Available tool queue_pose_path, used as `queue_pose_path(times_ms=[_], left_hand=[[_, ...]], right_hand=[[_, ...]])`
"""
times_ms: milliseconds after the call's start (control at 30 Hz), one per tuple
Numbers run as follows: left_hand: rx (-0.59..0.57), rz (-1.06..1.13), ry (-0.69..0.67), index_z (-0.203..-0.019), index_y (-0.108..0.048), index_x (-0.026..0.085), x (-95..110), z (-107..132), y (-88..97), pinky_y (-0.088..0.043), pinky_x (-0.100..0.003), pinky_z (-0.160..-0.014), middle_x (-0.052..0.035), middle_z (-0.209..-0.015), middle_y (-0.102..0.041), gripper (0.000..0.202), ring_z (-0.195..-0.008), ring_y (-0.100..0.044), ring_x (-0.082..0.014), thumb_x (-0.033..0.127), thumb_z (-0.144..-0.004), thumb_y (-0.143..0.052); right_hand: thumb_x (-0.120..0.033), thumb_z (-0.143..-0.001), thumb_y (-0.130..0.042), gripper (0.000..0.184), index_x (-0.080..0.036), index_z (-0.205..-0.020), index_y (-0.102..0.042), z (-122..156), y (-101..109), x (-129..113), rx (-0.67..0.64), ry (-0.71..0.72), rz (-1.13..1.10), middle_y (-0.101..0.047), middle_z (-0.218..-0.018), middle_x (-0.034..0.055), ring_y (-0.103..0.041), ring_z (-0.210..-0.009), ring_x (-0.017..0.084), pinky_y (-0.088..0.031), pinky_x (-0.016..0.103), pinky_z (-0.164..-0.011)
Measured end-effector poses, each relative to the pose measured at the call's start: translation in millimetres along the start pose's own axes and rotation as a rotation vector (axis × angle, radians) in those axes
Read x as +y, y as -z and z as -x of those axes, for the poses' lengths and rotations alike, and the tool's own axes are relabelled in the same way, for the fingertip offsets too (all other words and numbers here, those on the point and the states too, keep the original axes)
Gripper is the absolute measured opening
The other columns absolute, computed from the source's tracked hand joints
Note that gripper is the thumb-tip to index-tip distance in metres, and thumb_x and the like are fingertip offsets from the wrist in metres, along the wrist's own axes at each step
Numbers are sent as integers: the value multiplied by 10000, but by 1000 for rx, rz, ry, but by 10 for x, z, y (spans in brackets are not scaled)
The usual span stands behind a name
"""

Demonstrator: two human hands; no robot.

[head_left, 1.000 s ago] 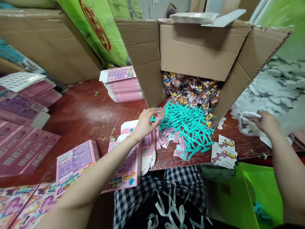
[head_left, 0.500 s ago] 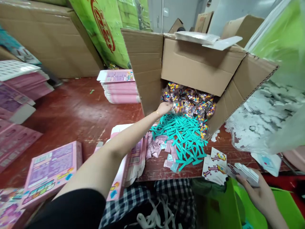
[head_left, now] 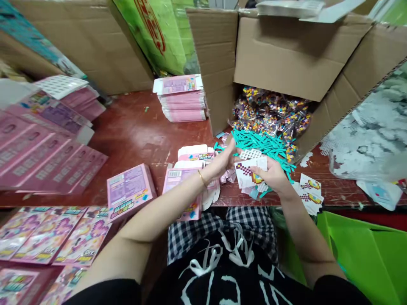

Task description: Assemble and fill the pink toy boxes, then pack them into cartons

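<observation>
My right hand (head_left: pixel 274 174) pinches a white card (head_left: pixel 249 173) printed with a pixel sword, thumb on its face. A white perforated grid piece (head_left: pixel 250 154) shows just above the card, between my hands. Close against these from the left is my left hand (head_left: pixel 227 157), its thumb raised and its other fingers partly hidden and blurred; what it holds, if anything, is unclear. Behind both hands spreads a pile of teal plastic sticks (head_left: pixel 263 142). Small pink sachets (head_left: pixel 228 176) lie under and beside the card.
An open carton (head_left: pixel 276 55) holds bags of coloured beads (head_left: pixel 270 110). Pink boxes (head_left: pixel 130 190) lie to the left, with a stack of flat cartons (head_left: pixel 182 101) farther back. More sword cards (head_left: pixel 310 192) lie right, near white grid pieces in clear plastic (head_left: pixel 372 140).
My left hand has drawn back from the carton, where it gripped a bag of beads. My right hand has come from the lower right to the middle, bringing a card and white pieces.
</observation>
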State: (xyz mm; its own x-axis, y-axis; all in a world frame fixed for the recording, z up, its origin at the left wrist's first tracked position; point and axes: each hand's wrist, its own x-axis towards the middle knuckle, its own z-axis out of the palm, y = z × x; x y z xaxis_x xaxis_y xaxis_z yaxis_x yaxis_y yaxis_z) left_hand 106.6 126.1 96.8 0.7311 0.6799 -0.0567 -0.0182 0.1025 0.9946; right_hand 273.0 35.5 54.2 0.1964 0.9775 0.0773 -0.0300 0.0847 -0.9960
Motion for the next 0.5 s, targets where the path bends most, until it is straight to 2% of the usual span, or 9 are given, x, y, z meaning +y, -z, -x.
queue_pose_path(times_ms=[67, 167, 233, 300, 400, 500], left_hand=[[14, 247, 28, -988, -635, 165, -200, 322, -109, -506, -297, -720, -49, -850, -704, 682, -786, -664, -203, 744, -643, -741], [134, 404, -3, -1118, -602, 193, -620, 782, -317, -507, -302, -840, -33, -992, -713, 720, -903, -669, -196, 408, -526, -951], [256, 451, 1, -1132, -592, 197, -886, 1037, -424, -502, -295, -874, -23, -1018, -710, 660, -922, -661, -173, 290, -576, -934], [346, 435, 2, -1144, -587, 191, -1072, 1240, -457, -503, -283, -880, -20, -1023, -707, 611, -919, -656, -156, 256, -626, -904], [332, 374, 47, -1198, -567, 177, -1182, 1457, -384, -519, -288, -889, -38, -1060, -707, 644, -926, -663, -160, 235, -643, -889], [330, 351, 91, -1248, -545, 175, -1186, 1570, -301, -539, -306, -894, -65, -1114, -710, 686, -944, -676, -178, 265, -656, -880]], right_hand=[[-497, -633, -860, 625, -210, -1131, -612, 156, -174, 72, 90, 19, -113, -740, -1095, 85, -706, -982, 258, -575, 433, -902], [-409, -586, -906, 808, -266, -1279, -516, 450, -448, 204, 175, 53, -296, -707, -1185, 59, -690, -1052, 241, -572, 399, -931], [-435, -623, -880, 701, -241, -1218, -567, 625, -623, 328, 170, -44, -369, -726, -1128, 65, -702, -1009, 247, -585, 397, -896], [-457, -636, -865, 557, -202, -1071, -628, 758, -757, 455, 131, -180, -419, -752, -1016, 67, -716, -925, 251, -596, 396, -839], [-382, -546, -920, 576, -192, -1010, -636, 882, -869, 564, 45, -299, -456, -764, -950, 49, -720, -857, 239, -596, 378, -797], [-365, -543, -922, 585, -189, -1026, -642, 947, -931, 578, -6, -283, -400, -767, -973, 50, -718, -835, 220, -590, 355, -783]])
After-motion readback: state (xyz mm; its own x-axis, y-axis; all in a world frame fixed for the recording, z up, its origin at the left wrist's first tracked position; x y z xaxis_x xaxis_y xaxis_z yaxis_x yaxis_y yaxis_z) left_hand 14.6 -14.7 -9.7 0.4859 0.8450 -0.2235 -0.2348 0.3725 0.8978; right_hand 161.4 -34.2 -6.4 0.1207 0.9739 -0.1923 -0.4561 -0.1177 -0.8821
